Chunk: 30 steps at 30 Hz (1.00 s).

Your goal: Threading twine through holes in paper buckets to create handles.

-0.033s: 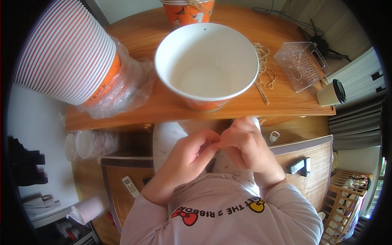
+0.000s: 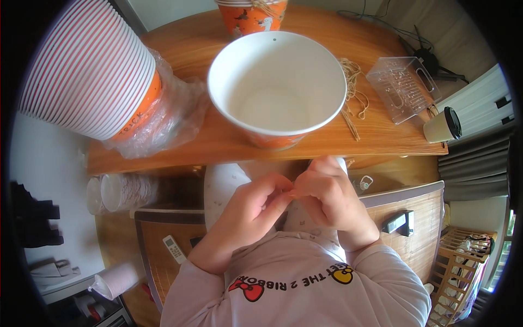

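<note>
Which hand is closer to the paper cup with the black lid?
The right hand. It sits below and to the left of the lidded paper cup at the table's right end. The left hand is farther left, pressed fingertip to fingertip against the right.

A crumpled clear plastic wrapper (image 2: 163, 117) lies on the wooden tabletop, sheathing the lower end of a tilted stack of red-striped white paper tubs (image 2: 90, 68) with an orange band. At the table's right end sits a clear, ribbed plastic box (image 2: 402, 87). Below the table, another sleeve of stacked white cups (image 2: 122, 192) lies sideways.
</note>
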{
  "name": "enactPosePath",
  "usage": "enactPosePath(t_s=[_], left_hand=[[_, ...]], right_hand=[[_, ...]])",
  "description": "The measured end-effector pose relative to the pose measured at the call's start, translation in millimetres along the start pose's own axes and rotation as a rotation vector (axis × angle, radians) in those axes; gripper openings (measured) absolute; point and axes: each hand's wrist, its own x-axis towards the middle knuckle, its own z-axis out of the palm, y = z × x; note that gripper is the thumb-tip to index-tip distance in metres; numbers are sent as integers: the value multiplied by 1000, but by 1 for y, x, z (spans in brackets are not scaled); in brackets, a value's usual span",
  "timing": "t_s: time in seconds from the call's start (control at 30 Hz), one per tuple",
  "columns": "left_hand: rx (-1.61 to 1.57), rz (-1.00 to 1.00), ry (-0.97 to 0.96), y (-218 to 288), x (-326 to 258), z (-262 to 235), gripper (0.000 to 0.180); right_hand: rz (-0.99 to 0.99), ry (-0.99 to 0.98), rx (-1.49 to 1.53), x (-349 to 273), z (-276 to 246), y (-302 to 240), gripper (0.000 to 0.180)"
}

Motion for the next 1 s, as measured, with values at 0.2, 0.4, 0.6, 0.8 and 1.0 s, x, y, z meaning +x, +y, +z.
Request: enactPosePath(t_s=[0.2, 0.4, 0.6, 0.8, 1.0], left_hand=[[-31, 54, -15, -1, -3, -6, 6], [-22, 392, 288, -1, 10, -3, 9], [35, 377, 392, 9, 20, 4, 15], [15, 388, 422, 4, 31, 10, 13], [-8, 410, 461, 4, 37, 14, 13]], right_hand=[[27, -31, 47, 15, -2, -7, 36], [182, 81, 150, 10, -5, -8, 35], [183, 301, 202, -1, 4, -6, 32], [214, 289, 188, -5, 2, -8, 31], [219, 301, 135, -5, -1, -11, 29]])
